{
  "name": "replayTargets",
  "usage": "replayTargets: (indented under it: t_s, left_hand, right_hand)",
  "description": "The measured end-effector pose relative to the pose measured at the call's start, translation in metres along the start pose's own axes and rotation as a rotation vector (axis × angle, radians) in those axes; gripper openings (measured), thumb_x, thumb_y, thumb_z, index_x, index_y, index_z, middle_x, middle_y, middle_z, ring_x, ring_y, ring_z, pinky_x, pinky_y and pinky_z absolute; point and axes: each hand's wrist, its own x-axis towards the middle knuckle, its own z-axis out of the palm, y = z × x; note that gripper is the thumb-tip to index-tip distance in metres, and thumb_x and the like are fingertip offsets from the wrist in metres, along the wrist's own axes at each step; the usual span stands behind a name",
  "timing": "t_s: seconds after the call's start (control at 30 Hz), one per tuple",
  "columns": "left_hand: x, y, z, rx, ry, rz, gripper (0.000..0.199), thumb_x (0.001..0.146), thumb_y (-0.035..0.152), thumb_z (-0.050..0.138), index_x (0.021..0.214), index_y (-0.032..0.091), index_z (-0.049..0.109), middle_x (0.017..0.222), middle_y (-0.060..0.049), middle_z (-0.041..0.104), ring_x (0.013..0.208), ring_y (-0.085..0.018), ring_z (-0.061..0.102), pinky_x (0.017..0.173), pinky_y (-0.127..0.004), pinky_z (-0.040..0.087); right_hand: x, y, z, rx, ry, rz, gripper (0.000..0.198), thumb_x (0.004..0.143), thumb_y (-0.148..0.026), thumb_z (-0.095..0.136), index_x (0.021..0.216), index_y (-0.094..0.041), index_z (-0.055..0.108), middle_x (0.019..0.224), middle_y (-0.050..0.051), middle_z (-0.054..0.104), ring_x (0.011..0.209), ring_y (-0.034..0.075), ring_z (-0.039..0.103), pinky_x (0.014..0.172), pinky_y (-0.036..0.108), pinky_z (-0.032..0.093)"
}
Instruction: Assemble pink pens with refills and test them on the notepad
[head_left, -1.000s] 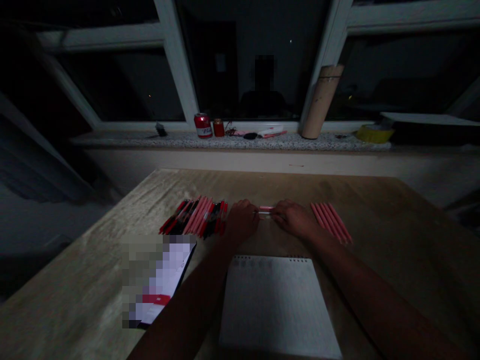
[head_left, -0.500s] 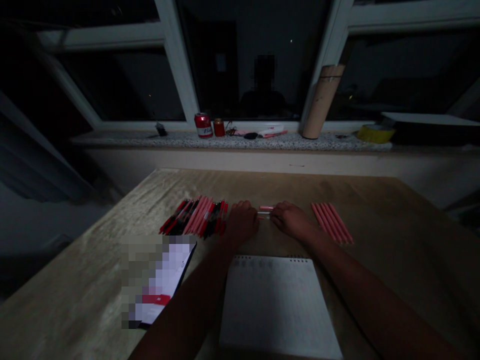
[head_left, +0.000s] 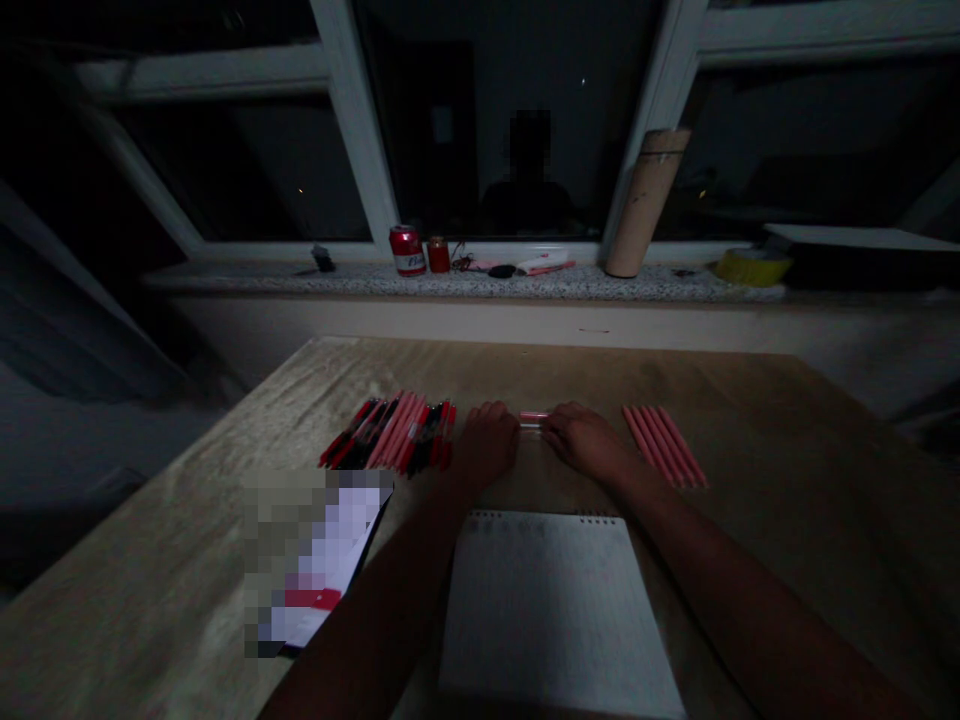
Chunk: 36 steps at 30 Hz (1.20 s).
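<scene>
My left hand [head_left: 491,438] rests low over the middle of the table, fingers curled down and closed. Facing it, my right hand [head_left: 581,436] is also closed, its fingertips pinched together. In the narrow gap between them a pink and whitish pen [head_left: 534,416] lies crosswise, its ends running under the fingers of both hands. Whether it is one pen or separate pen parts is too dark to tell. Left of my left hand is a row of red, black and pink pens [head_left: 394,432]. Several pink pens [head_left: 664,445] lie side by side to the right of my right hand.
A spiral notebook [head_left: 555,610] lies open between my forearms. To the left is a phone [head_left: 337,560] with a lit, blurred screen. On the windowsill [head_left: 360,281] stand a red can [head_left: 407,251], a small red jar [head_left: 438,255], a tall tube [head_left: 646,205] and yellow tape [head_left: 752,267].
My hands have barely shifted. The whitish piece between them sits slightly higher and closer to the pink piece than before.
</scene>
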Motion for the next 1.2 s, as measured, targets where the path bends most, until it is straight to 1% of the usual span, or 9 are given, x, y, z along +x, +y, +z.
replayTargets:
  t_s: [0.17, 0.33, 0.47, 0.9, 1.2]
  left_hand:
    - [0.0008, 0.0005, -0.0014, -0.002, -0.021, 0.002, 0.018, 0.086, 0.024, 0.045, 0.086, 0.016, 0.061, 0.091, -0.008, 0.054, 0.091, -0.022, 0.049, 0.080, -0.037, 0.037]
    - [-0.0004, -0.0005, -0.0009, 0.006, 0.007, 0.018, 0.020, 0.087, 0.026, 0.043, 0.087, 0.017, 0.060, 0.091, -0.008, 0.054, 0.090, -0.022, 0.048, 0.080, -0.037, 0.036]
    - [0.0000, -0.0024, 0.0016, -0.007, 0.004, 0.013, 0.019, 0.088, 0.026, 0.043, 0.088, 0.017, 0.060, 0.091, -0.007, 0.054, 0.091, -0.022, 0.048, 0.079, -0.037, 0.036]
    - [0.0001, -0.0043, 0.0038, -0.032, 0.002, 0.021, 0.020, 0.089, 0.027, 0.041, 0.091, 0.018, 0.059, 0.092, -0.006, 0.053, 0.090, -0.021, 0.047, 0.079, -0.036, 0.036]
    - [0.0002, -0.0021, 0.0022, -0.038, 0.004, 0.037, 0.022, 0.091, 0.027, 0.038, 0.091, 0.018, 0.058, 0.094, -0.006, 0.054, 0.091, -0.020, 0.047, 0.080, -0.036, 0.035]
  right_hand:
    - [-0.0008, 0.0001, 0.0000, 0.009, 0.010, 0.002, 0.023, 0.089, -0.026, 0.047, 0.097, -0.017, 0.066, 0.089, 0.008, 0.063, 0.089, 0.020, 0.052, 0.077, 0.028, 0.037]
    - [-0.0022, 0.0006, -0.0008, 0.033, 0.024, -0.004, 0.023, 0.089, -0.027, 0.046, 0.094, -0.018, 0.066, 0.088, 0.008, 0.062, 0.088, 0.019, 0.051, 0.077, 0.028, 0.036]
    - [-0.0022, 0.0015, -0.0008, 0.060, 0.037, 0.004, 0.022, 0.089, -0.025, 0.046, 0.094, -0.017, 0.066, 0.089, 0.008, 0.061, 0.089, 0.019, 0.051, 0.078, 0.028, 0.036]
    - [-0.0032, 0.0001, -0.0059, 0.120, 0.023, 0.015, 0.022, 0.089, -0.024, 0.045, 0.095, -0.016, 0.065, 0.091, 0.008, 0.062, 0.089, 0.018, 0.052, 0.079, 0.027, 0.036]
    - [-0.0031, -0.0015, -0.0076, 0.024, 0.022, 0.006, 0.024, 0.090, -0.027, 0.044, 0.096, -0.016, 0.065, 0.089, 0.008, 0.061, 0.088, 0.019, 0.051, 0.078, 0.028, 0.035]
